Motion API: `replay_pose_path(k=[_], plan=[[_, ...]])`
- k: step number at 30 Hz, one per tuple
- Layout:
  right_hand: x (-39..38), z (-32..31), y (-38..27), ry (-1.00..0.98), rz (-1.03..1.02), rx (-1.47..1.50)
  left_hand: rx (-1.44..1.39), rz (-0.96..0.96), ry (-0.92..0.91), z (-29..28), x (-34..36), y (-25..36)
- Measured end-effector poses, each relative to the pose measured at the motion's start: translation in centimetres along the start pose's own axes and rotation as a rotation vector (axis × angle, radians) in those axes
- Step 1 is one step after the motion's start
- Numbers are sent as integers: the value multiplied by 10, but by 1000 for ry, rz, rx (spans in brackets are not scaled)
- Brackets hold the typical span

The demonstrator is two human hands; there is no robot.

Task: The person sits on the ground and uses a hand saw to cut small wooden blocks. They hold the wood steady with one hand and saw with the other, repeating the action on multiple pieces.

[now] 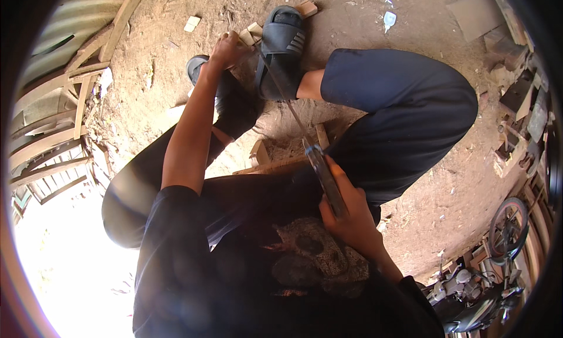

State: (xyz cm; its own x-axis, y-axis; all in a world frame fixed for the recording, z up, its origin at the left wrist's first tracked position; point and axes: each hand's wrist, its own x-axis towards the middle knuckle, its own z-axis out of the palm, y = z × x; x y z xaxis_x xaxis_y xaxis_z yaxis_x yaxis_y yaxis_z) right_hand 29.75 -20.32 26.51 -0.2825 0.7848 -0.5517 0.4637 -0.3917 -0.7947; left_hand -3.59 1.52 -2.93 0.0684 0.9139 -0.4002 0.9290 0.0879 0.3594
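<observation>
At the top centre, my left hand (224, 51) has curled fingers at a small pale wood block (250, 34), beside my right sandal (281, 48). My right hand (346, 209) grips the dark handle (325, 179) of a long, narrow metal-bladed tool. Its blade (293, 112) runs diagonally up between my legs, with the far end near my left hand and the block; whether it touches the block I cannot tell. My left sandal (195, 68) shows behind my left forearm. Below the blade are more wood pieces (260, 153).
I sit low on a dirt floor (404, 232) with small scraps. A wood and corrugated-sheet structure (76, 21) lines the left. Stacked boards and debris (516, 97) line the right, with a bicycle wheel (507, 226) and a motorbike (469, 294) at lower right.
</observation>
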Motion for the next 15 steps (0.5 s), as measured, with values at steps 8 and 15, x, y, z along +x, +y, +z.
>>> replay_pose_path(k=[8,15], plan=[[36,8,-11,6,-39,-22,137,66,-8,6,1,-14],[23,12,-15,45,-44,11,19,-68,72,-2,-23,33]])
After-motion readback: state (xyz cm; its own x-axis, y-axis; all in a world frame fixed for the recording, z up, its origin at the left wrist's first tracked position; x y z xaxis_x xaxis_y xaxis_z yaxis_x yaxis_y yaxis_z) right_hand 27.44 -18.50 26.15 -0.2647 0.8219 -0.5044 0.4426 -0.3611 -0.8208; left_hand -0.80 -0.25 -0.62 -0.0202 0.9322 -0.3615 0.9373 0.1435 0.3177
